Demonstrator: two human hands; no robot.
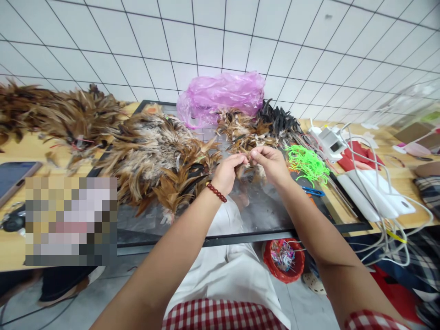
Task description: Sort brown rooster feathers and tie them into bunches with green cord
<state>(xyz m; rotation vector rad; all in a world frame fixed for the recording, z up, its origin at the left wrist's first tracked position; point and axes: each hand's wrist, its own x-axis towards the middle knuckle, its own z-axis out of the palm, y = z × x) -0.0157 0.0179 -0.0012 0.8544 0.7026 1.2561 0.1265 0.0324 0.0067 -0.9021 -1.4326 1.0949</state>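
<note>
Red bin [289,276] standing below the front edge of a black-framed panel [271,211]; panel lying on a wooden table [13,251]. Tiled wall [209,48] rising behind. Brown feathers [147,142], pale-fluffed, heaping along panel's left edge. Over its middle, left hand [227,174] and right hand [274,163] nearly meeting, fingertips pinching small feather tuft [243,171].

You've got one beaded bracelet [216,191] behind your left hand [227,173], one phone [15,176] way left, one lime-green tangle [307,167] plus one blue tool [313,191] right of your right hand [273,165], one purple bag [222,94] beyond both, one red basket [287,276] below.
</note>
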